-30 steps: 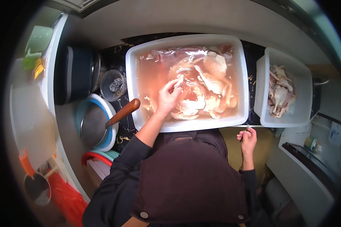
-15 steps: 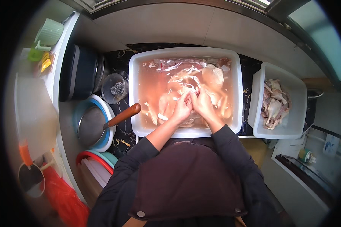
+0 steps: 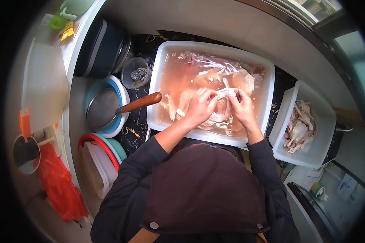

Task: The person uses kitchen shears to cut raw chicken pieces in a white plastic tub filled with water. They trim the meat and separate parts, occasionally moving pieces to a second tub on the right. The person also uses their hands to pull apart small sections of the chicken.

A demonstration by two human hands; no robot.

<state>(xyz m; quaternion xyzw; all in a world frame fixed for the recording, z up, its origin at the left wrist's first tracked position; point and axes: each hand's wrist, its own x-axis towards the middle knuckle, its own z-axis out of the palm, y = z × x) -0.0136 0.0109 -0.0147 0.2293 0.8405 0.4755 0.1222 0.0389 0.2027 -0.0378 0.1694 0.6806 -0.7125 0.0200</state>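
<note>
A large white tub (image 3: pixel 156 85) holds cloudy pinkish water with pale pieces of raw poultry (image 3: pixel 243 81) in it. Over its middle, a whitish piece of poultry (image 3: pixel 224 94) is stretched between my two hands. My left hand (image 3: pixel 201 106) pinches its left end, fingers curled. At the other end my right hand (image 3: pixel 242 106) grips it between thumb and fingers. Just below, more pale meat (image 3: pixel 221 117) lies partly under the water. Which cut I hold is hard to make out.
To the right, a smaller white bin (image 3: pixel 322 133) contains raw poultry (image 3: pixel 300 129). On the left stand a wooden-handled strainer (image 3: pixel 141 102) across a blue bowl (image 3: pixel 119 95), a clear cup (image 3: pixel 127 75) and a red basin (image 3: pixel 85 139). A dark counter (image 3: pixel 136 129) lies beneath.
My hands were close together and have drawn apart, with the whitish piece now stretched between them. The whole view has tilted, with the tub appearing turned and shifted right.
</note>
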